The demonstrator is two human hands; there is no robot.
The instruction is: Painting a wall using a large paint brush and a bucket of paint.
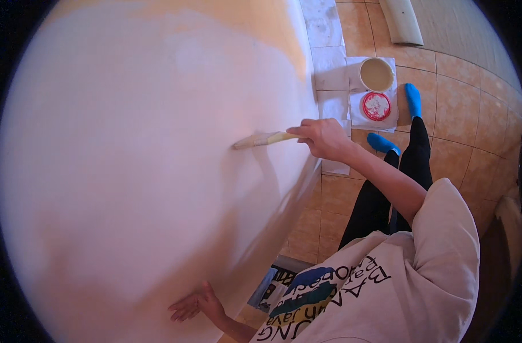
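My right hand is closed around the pale handle of a flat paintbrush, whose bristles touch or nearly touch the wall. White paint covers much of the wall, with yellow-orange showing along its upper part in the picture. At the bottom, my left hand lies against the wall with its fingers spread and nothing in it. To the right of the wall, an open bucket of whitish paint stands on paper sheets, beside a red lid smeared with white.
White paper sheets line the orange tiled floor along the wall's foot. My feet in blue socks stand close to the bucket. A long pale curved object lies at the top right. Various items lie low beside the wall's end.
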